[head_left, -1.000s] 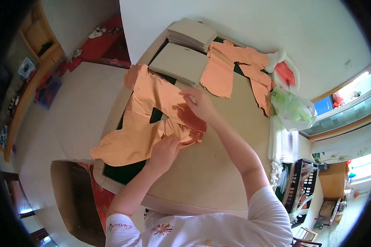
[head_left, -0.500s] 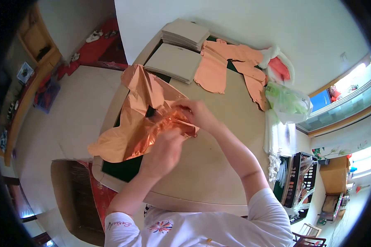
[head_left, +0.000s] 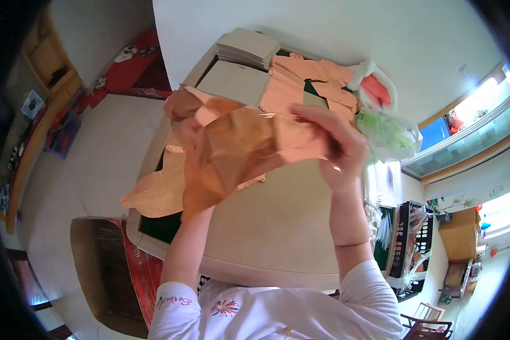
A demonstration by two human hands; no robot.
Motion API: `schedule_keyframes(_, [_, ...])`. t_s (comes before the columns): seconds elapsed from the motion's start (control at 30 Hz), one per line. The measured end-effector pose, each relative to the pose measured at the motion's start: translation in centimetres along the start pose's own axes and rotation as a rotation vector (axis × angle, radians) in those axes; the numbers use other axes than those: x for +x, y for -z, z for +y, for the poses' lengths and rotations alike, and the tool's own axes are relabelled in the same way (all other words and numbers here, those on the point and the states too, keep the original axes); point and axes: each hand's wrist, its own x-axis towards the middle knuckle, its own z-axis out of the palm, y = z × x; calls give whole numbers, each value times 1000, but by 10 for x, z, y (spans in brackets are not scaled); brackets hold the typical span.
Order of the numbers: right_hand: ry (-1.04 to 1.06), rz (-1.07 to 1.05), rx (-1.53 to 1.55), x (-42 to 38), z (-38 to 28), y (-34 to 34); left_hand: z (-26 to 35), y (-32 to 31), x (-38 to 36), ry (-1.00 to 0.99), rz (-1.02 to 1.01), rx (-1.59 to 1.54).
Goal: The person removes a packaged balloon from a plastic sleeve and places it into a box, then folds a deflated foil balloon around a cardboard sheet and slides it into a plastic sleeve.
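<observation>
A shiny copper-coloured foil sheet (head_left: pixel 232 141) is stretched in the air above the table, blurred by motion. Its right end is pinched in my right hand (head_left: pixel 343 141). The left part of the foil reaches my left hand (head_left: pixel 190 133), which is mostly hidden behind it and smeared, beside a crumpled peach piece. A flat peach piece (head_left: pixel 156 190) lies on the table's left side, partly under the foil. More peach pieces (head_left: pixel 283 88) lie at the back, next to grey boards (head_left: pixel 235 82).
Stacked grey boards (head_left: pixel 248 45) stand on the table (head_left: pixel 277 226) at the back. To the right are a green-and-white plastic bag (head_left: pixel 388 133), a white-and-red bundle (head_left: pixel 377 90) and a black crate (head_left: pixel 405 243). An open cardboard box (head_left: pixel 105 272) is on the floor at left.
Both hands have risen from the table, lifting and spreading the foil. My right hand has moved to the right; my left hand has gone up and left behind the sheet.
</observation>
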Motion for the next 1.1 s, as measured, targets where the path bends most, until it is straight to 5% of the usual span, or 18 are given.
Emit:
schedule_keyframes(0.07, [13,90,-78,-19,-1,29,-32,-10,-10,-53,-15,-120])
schedule_keyframes(0.27, [3,160,-524,-131,5,104,35,32,-60,-108,-455,-774])
schedule_keyframes(0.33, [-18,82,-670,-177,-3,114,36,28,-56,-243,-627,-1544])
schedule_keyframes(0.47, [6,-286,-548,-232,-31,90,41,7,-46,-16,-563,-1774])
schedule_keyframes(0.63, [-247,-600,-44,-210,-71,43,78,-6,-44,459,-378,-1621])
schedule_keyframes(0.73, [-552,-572,447,-213,-52,72,70,-19,-49,426,-357,-1496])
schedule_keyframes(0.77, [-1061,-246,524,-212,-53,58,66,-22,-51,437,-309,-1359])
schedule_keyframes(0.83, [-699,-219,-159,-223,20,64,61,-24,-50,431,-209,-1303])
schedule_keyframes(0.9, [-567,-278,-576,-225,64,46,63,-29,-49,344,-63,-1312])
schedule_keyframes(1.0, [-674,-333,-783,-247,90,26,62,-30,-52,-139,150,-927])
schedule_keyframes(1.1, [-736,-282,-863,-263,89,25,36,-26,-37,62,80,-552])
